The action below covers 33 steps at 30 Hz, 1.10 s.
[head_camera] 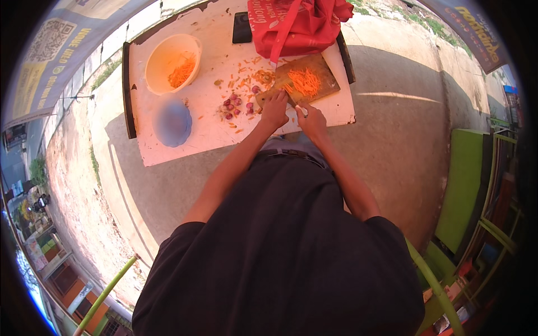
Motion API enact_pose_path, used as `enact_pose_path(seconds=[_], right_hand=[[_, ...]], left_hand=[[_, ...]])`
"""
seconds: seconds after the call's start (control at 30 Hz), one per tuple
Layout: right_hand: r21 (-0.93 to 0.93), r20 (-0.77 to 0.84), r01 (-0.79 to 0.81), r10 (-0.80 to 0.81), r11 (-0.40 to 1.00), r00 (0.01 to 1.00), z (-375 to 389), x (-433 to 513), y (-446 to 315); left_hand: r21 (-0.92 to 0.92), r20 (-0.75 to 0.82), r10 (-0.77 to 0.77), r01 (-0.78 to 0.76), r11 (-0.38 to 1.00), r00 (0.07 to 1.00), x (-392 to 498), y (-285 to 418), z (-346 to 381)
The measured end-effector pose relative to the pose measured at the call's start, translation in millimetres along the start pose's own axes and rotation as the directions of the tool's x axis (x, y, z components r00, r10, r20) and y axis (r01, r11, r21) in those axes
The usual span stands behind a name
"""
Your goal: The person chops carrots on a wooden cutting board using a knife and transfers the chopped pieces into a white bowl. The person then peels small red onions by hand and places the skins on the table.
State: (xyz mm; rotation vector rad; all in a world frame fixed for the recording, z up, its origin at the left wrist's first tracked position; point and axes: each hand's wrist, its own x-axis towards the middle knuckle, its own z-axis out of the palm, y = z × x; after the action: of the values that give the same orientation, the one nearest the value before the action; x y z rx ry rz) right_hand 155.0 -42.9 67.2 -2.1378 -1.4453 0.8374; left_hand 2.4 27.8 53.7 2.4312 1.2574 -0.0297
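Note:
My right hand grips a knife, its blade angled up and left over a wooden cutting board. Just left of the blade, the fingers of my left hand press down on the board's near edge. Carrot pieces show at those fingertips; the rest of what they hold is hidden. Beyond the knife lies a loose heap of carrot strips on the board. Several small red shallots are scattered on the table left of my left hand.
A pale plastic bowl with shredded carrot stands at the white table's left. Nearer sits a blurred blue round object. Carrot peelings litter the middle. A red fabric bag and a dark phone-like slab lie at the back.

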Motion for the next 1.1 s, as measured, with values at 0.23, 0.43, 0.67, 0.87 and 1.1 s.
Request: enact_pose_path(seconds=[0.23,0.43,0.67,0.87,1.1], right_hand=[[-0.08,-0.056,0.101,-0.106,0.992,0.993,8.0,17.6,-9.4],[-0.121,-0.002,0.016,-0.016,0.993,1.0,-4.6,-8.5,4.4],[-0.035,-0.007,0.017,-0.017,0.999,1.0,0.7,1.7,-4.6],[-0.017,-0.009,0.017,-0.017,1.0,1.0,1.2,0.4,-0.5],[0.055,0.05,0.016,-0.019,0.998,0.999,-8.4,22.9,-37.5]], left_hand=[[0.027,-0.066,0.042,-0.04,0.999,0.997,1.0,-10.1,15.5],[-0.004,-0.013,-0.013,0.013,1.0,1.0,2.6,-3.0,4.1],[-0.018,-0.028,0.002,-0.003,1.0,1.0,1.2,-8.2,7.7],[-0.05,-0.075,0.038,-0.042,0.998,0.996,-0.1,-11.3,12.9],[-0.025,-0.02,0.063,-0.063,0.998,0.998,0.2,-16.8,11.5]])
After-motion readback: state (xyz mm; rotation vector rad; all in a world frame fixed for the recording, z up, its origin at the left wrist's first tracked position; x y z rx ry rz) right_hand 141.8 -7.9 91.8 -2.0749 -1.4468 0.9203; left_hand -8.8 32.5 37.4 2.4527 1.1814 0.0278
